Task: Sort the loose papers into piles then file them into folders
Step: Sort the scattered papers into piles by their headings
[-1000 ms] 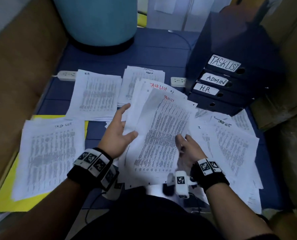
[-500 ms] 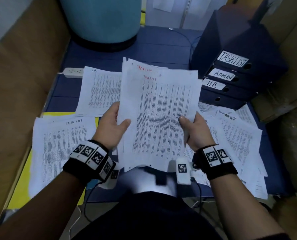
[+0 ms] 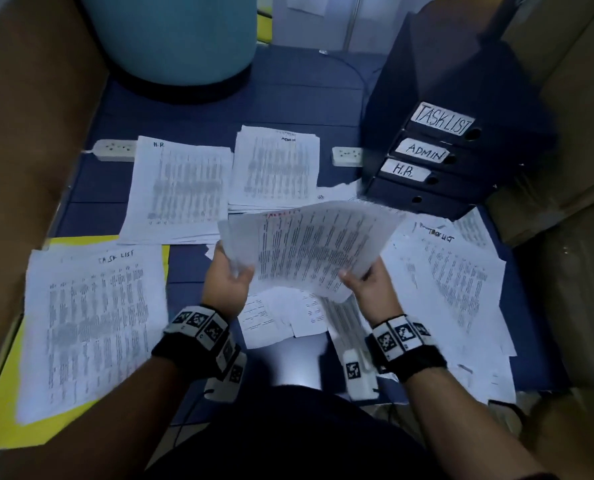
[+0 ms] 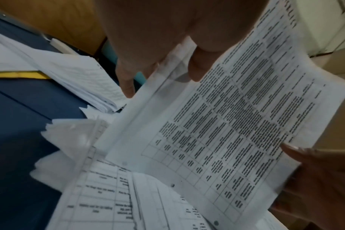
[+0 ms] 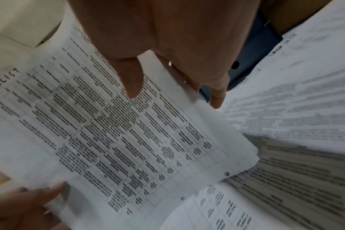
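Both hands hold one sheaf of printed sheets (image 3: 316,247) in the air above the blue floor mat (image 3: 288,109). The left hand (image 3: 228,278) grips the sheaf's left edge, thumb on top and fingers curled beneath; the right hand (image 3: 371,285) pinches the lower right edge the same way, its thumb lying on the printed face. The sheaf is white paper covered with a dense table of small black text and a red handwritten heading near its top left corner, too blurred to read in the head view; it tilts away from the person and sags slightly between the two grips. Below it lie loose papers (image 3: 281,317). Sorted piles rest on the mat: one headed "H.R" (image 3: 178,188), one headed "ADMIN" (image 3: 275,168) just right of it, and one headed "TASK LIST" (image 3: 91,327) at the near left, lying on a yellow folder (image 3: 8,420). Another spread of papers (image 3: 462,289) sits at the right. Dark binders (image 3: 437,157) labelled TASKLIST, ADMIN and H.R. are stacked at the far right.
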Tool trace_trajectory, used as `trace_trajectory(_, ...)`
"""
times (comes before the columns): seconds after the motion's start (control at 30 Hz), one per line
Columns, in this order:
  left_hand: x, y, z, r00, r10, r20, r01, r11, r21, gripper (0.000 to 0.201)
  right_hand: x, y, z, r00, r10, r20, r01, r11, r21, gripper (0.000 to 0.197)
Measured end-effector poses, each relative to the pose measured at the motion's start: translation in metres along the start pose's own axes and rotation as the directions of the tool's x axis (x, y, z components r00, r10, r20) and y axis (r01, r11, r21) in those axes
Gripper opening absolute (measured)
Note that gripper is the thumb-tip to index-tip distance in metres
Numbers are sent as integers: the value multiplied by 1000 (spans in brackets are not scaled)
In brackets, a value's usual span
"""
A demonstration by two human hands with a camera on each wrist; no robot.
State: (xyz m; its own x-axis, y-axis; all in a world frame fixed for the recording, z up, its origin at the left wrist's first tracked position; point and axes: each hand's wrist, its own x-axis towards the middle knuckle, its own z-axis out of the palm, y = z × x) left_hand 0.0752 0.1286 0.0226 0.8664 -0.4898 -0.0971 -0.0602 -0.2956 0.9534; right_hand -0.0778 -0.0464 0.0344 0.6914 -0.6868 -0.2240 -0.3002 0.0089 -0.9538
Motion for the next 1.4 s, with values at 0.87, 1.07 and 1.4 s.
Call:
trace_trajectory(0.87,-44,-89,-214,794,-356,-492,411,911,5,50,3,12,257,877,278,393,-167,941,-293,12)
trace_trajectory(1.07,-63,-106,-259,787,-427,-446,529,839,129,53,-12,28,326,914,315,256,-98,782,-615,36)
trace_trajectory(1.4,-29,-83,-193,949,-248,-196,289,933,214,32,8,-1,223,950,196,244,-37,845,-533,20)
